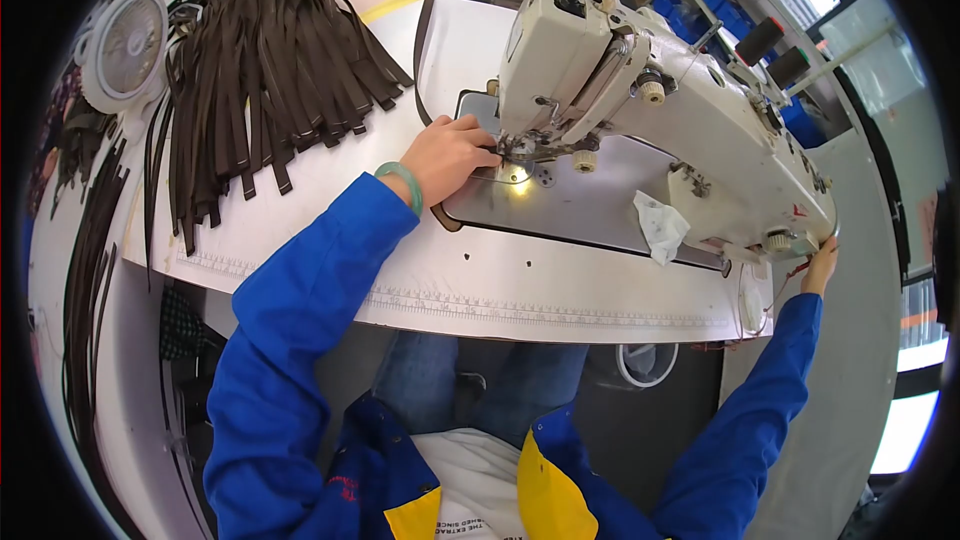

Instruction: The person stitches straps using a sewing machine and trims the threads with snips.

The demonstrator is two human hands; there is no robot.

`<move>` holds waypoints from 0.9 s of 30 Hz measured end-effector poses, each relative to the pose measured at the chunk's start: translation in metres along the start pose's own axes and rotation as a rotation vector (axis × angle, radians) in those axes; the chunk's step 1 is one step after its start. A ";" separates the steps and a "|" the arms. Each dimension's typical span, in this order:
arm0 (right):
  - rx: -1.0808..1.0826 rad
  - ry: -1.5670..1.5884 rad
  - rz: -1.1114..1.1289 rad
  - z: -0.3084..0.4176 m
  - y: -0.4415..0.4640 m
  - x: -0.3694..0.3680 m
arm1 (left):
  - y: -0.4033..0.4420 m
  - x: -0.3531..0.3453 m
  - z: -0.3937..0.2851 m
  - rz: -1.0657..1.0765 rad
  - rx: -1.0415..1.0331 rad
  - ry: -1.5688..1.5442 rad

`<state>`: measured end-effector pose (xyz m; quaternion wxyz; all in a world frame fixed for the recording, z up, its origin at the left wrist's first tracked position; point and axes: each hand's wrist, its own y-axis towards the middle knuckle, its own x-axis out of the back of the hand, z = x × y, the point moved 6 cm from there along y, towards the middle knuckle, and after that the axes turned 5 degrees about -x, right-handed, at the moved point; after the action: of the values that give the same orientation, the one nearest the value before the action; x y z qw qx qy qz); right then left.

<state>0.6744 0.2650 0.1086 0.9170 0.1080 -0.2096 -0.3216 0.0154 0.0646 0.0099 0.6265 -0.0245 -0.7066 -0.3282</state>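
My left hand [450, 160] lies beside the needle area of a white sewing machine [690, 70], its fingers curled and pressed together near the presser foot [518, 148]. A dark brown strap [421, 45] runs from the table's back edge down to this hand; its end under the fingers is hidden. At the machine's far right end, my right hand [821, 266] reaches up to the handwheel side, fingers mostly hidden behind the housing. A small lamp lights the metal bed plate [580, 205] by the needle.
A thick bundle of brown straps [270, 70] hangs over the table's left side, near a white fan [128, 45]. More straps [90, 290] hang further left. A crumpled white cloth [660, 227] sits on the machine bed. Printed ruler marks [480, 308] follow the front edge.
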 end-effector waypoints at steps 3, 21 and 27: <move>0.023 0.037 0.006 -0.007 0.004 0.000 | 0.001 0.001 0.000 0.008 0.012 -0.041; 0.001 0.057 0.087 -0.021 0.011 -0.001 | -0.009 0.017 -0.068 -0.045 0.227 -0.065; 0.001 0.091 0.078 -0.015 0.006 -0.002 | -0.015 0.020 -0.048 -0.056 0.153 -0.194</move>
<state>0.6830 0.2715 0.0963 0.9375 0.1146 -0.1718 -0.2801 0.0457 0.0217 0.0213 0.5457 0.0114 -0.7874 -0.2866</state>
